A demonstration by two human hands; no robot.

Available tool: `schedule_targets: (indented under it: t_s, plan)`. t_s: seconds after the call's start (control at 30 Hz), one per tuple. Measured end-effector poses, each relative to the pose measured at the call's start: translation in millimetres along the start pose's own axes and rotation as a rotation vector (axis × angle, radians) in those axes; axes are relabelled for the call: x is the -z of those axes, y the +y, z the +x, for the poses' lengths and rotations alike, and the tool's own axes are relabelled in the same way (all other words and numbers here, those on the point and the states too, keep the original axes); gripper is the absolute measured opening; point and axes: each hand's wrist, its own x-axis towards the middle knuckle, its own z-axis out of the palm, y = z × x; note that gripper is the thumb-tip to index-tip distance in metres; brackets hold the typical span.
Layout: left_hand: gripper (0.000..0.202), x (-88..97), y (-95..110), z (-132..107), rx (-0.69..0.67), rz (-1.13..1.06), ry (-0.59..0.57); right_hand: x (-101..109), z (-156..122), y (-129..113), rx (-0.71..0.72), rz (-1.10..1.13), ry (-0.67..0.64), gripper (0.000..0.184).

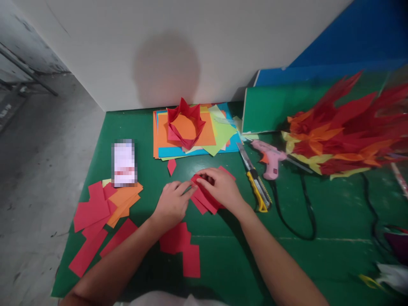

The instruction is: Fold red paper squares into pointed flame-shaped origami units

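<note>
Over a pile of red paper pieces (201,205), my two hands meet at one small piece of red paper (194,179). My right hand (223,189) pinches it between thumb and fingers. From the other side, my left hand (172,203) has its fingertips closed at the paper's near left edge. Fingers cover much of the piece, so its full shape is hidden. A small red paper diamond (171,167) lies just beyond my left hand. Behind it, a pointed red paper ring (204,125) rests on stacked coloured sheets (208,136).
Right of my hands lie a yellow utility knife (255,182), blade out, and a pink glue gun (270,159) with a trailing cord. A flame-like paper bunch (344,127) stands far right. A phone (124,163), orange paper (126,202) and red paper (92,216) lie left.
</note>
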Motion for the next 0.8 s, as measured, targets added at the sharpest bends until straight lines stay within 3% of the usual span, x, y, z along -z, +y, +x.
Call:
schedule_targets:
  t_s: [0.17, 0.37, 0.53, 0.8]
  plan:
    - [0.048, 0.3, 0.5, -0.2, 0.010, 0.035, -0.023, -2.0, -0.9, 6.2, 0.023, 0.004, 0.019, 0.011]
    - [0.041, 1.3, -1.8, -0.2, -0.006, 0.012, 0.007, -3.1, -1.6, 7.2, 0.073, 0.010, 0.043, 0.012]
    - [0.039, 0.7, -3.0, -0.6, 0.000, 0.009, 0.024, -2.6, -3.8, 9.9, 0.177, 0.044, 0.081, 0.014]
    - [0.035, 1.8, 0.2, -0.8, 0.033, -0.044, 0.054, -2.0, -7.0, 22.4, 0.379, -0.180, 0.071, 0.027]
